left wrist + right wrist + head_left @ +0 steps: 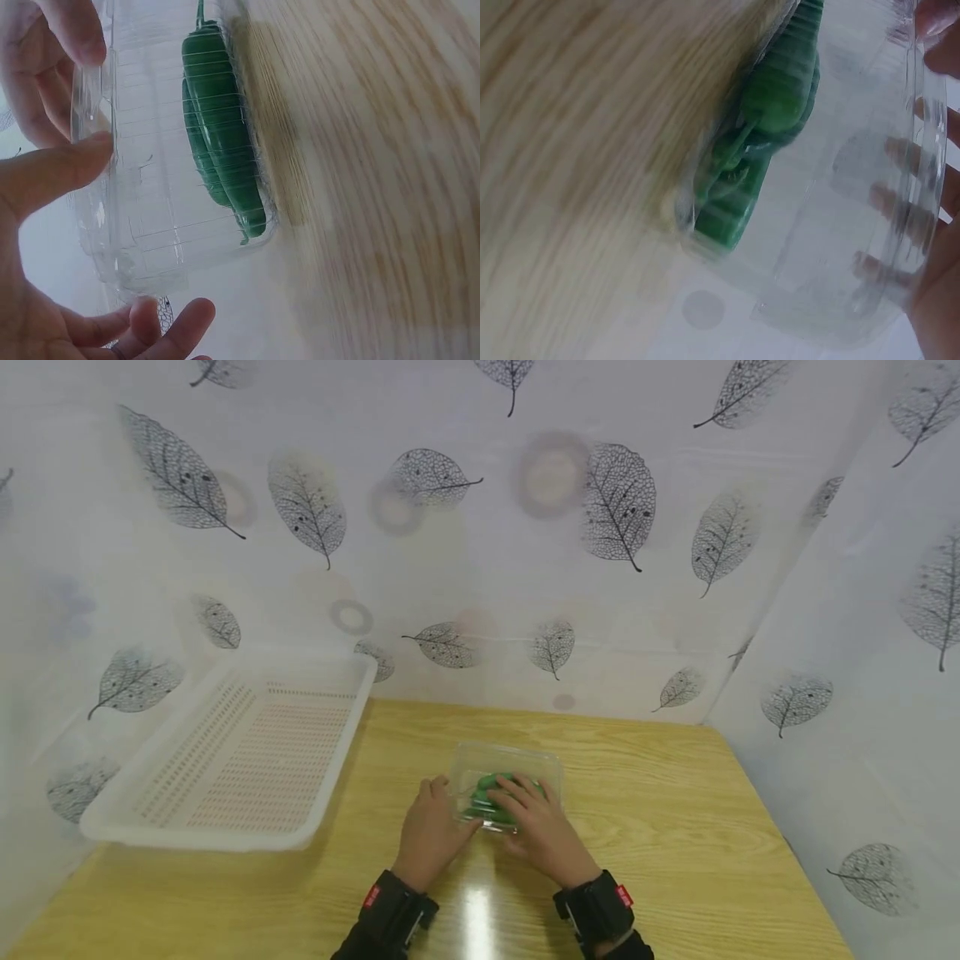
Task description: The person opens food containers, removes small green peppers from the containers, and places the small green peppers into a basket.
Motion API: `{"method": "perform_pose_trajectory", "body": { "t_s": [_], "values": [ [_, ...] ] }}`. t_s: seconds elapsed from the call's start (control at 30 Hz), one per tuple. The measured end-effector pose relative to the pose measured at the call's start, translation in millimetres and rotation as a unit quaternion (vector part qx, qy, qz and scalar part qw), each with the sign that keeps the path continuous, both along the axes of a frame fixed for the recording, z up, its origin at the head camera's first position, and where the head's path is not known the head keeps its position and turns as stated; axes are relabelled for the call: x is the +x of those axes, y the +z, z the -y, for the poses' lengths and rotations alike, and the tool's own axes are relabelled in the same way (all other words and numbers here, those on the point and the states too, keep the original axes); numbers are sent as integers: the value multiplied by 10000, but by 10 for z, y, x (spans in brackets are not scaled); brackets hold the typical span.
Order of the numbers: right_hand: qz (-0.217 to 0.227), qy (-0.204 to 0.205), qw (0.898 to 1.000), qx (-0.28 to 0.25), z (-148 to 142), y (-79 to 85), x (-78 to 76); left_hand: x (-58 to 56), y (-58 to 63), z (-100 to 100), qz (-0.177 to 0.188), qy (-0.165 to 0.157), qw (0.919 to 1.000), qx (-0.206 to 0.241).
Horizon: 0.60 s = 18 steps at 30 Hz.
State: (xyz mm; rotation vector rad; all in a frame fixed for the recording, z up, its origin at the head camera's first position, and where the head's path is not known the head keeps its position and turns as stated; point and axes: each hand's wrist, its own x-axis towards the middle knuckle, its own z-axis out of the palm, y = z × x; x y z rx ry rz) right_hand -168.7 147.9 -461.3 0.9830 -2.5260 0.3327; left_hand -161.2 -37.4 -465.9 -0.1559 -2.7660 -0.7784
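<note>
A clear plastic box point(465, 768) with green peppers in it stands on the table in the head view. The peppers point(217, 127) are long, smooth and dark green; they lie along the box's bottom in both wrist views. My left hand point(432, 835) holds the box's near left corner, its thumb on the front rim and its fingers around the left side. Over the top of the box lies my right hand point(542, 831), fingers spread and fairly straight, its thumb at the front rim. Whether a lid lies beneath those fingers is hard to tell through the clear plastic.
A large white slotted plastic basket point(341, 760) stands to the left on the yellow wood-grain table point(675, 827). Leaf-patterned white sheeting point(480, 552) rises behind the table and along its sides.
</note>
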Motion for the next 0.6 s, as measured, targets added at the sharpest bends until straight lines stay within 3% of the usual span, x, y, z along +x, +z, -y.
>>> {"method": "perform_pose_trajectory", "body": {
  "t_s": [0.13, 0.3, 0.43, 0.6],
  "values": [
    [29, 33, 10000, 13, 10, 0, -16, 13, 3, -24, 193, 53, 9992, 352],
    [-193, 73, 9997, 127, 54, 0, -58, 31, -2, -44, 240, 102, 9987, 435],
    [-257, 159, 9995, 122, 90, 9, -87, 49, 8, -51, 142, 75, 9991, 381],
    [-194, 157, 9995, 202, 109, 49, -82, 49, 20, -32, -38, 28, 10000, 6]
  ]
}}
